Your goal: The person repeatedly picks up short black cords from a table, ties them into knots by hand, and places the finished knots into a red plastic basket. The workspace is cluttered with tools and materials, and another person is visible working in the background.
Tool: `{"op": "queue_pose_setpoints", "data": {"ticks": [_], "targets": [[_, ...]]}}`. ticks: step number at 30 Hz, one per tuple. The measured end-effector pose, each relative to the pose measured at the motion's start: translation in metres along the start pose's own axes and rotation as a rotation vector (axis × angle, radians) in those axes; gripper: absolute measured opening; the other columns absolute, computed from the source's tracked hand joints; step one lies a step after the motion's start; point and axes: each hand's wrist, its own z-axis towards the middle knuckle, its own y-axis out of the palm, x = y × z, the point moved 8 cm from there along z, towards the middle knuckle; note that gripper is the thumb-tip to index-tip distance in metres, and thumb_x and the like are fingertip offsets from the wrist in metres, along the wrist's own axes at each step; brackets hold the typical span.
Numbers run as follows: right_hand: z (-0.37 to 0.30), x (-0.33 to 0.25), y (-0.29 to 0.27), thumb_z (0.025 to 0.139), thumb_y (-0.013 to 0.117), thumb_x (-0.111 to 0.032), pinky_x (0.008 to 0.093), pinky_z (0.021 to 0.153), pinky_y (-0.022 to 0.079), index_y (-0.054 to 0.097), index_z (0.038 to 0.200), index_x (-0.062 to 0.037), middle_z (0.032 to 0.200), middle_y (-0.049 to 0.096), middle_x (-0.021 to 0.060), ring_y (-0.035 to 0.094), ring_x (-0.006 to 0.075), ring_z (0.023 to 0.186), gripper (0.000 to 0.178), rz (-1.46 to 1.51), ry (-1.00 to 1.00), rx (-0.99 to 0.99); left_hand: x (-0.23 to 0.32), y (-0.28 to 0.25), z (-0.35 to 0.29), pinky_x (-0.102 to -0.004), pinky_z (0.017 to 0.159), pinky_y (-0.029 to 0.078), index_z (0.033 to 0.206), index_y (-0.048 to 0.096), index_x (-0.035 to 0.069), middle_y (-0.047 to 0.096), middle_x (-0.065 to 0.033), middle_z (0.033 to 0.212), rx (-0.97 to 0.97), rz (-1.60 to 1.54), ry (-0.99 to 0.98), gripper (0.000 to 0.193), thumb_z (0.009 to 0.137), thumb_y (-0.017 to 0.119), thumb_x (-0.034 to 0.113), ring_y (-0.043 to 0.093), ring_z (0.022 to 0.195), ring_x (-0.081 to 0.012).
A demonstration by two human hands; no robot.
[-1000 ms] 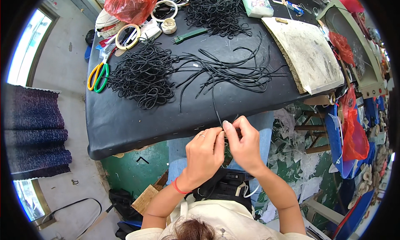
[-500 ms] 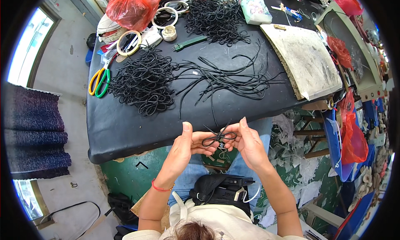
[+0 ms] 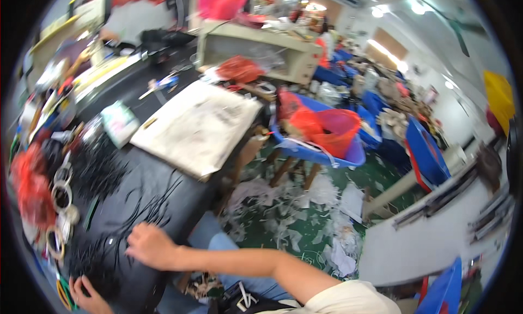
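At the far left, a red plastic bag (image 3: 34, 186) sits beside pale tape rolls (image 3: 61, 197). Below, blurred scissors (image 3: 64, 293) lie just beside the left hand (image 3: 90, 297), whose fingers are bent and slightly spread at the edge of a black cord pile (image 3: 95, 262); I cannot tell whether it holds anything. Farther right, the right hand (image 3: 151, 246) is over the table with curled fingers, near loose black cords (image 3: 150, 206); its grip cannot be told. Next come a stained board (image 3: 199, 126) and a blue tub (image 3: 348, 160).

Right forearm (image 3: 226, 261) stretched leftward, elbow (image 3: 280, 266) bent; right hand (image 3: 150, 246) held back-up, half-curled. Left hand (image 3: 89, 297) seen lower, loosely curved.
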Motion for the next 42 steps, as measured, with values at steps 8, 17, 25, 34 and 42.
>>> {"op": "queue_pose_setpoints", "data": {"ticks": [8,17,25,34,42], "targets": [[-0.005,0.039,0.047,0.072,0.052,-0.004,0.0319,0.071,0.042,0.051,0.087,0.0005,0.084,0.048,0.0128,0.049,0.0245,0.084,0.016,-0.190,0.248,-0.006,0.074,-0.004,0.041,-0.0446,0.074,0.045,0.086,0.058,-0.007,0.057,-0.0233,0.085,-0.059,-0.213,-0.195,0.044,0.084,0.061,0.037,0.055,0.078,-0.0366],[0.022,0.053,0.028,0.086,0.054,-0.012,0.0346,0.061,0.045,0.054,0.085,0.0024,0.070,0.059,0.0144,0.059,0.0248,0.066,0.015,0.821,0.551,0.132,0.158,-0.041,0.037,-0.0369,0.077,0.047,0.107,0.057,-0.005,0.061,-0.0194,0.097,-0.279,-0.562,-0.156,0.036,0.091,0.054,0.027,0.059,0.087,-0.0306],[-0.004,0.009,-0.038,0.084,0.055,-0.010,0.0328,0.061,0.042,0.053,0.087,0.0019,0.071,0.053,0.0105,0.052,0.0216,0.066,0.012,0.927,0.402,0.200,0.185,-0.010,-0.020,-0.0230,0.066,0.044,0.105,0.059,-0.004,0.060,-0.0050,0.087,-0.808,-1.276,-0.666,0.024,0.091,0.056,0.014,0.054,0.073,-0.0103],[-0.022,-0.020,-0.091,0.079,0.060,-0.014,0.0334,0.072,0.037,0.055,0.082,-0.0059,0.084,0.048,0.0102,0.046,0.0223,0.084,0.010,0.441,-0.205,0.010,0.174,-0.045,-0.016,-0.0227,0.067,0.042,0.096,0.059,-0.003,0.059,-0.0038,0.081,-0.852,-1.237,-0.676,0.017,0.091,0.055,0.012,0.052,0.071,-0.0104],[-0.001,-0.004,-0.114,0.080,0.061,-0.010,0.0352,0.065,0.049,0.059,0.089,-0.0045,0.082,0.058,0.0108,0.058,0.0288,0.076,0.011,0.373,-0.032,0.265,0.168,-0.002,-0.052,-0.0205,0.054,0.050,0.101,0.055,-0.001,0.063,-0.0125,0.081,-0.876,-1.420,-1.015,0.024,0.089,0.058,0.020,0.062,0.064,-0.0152]]}}
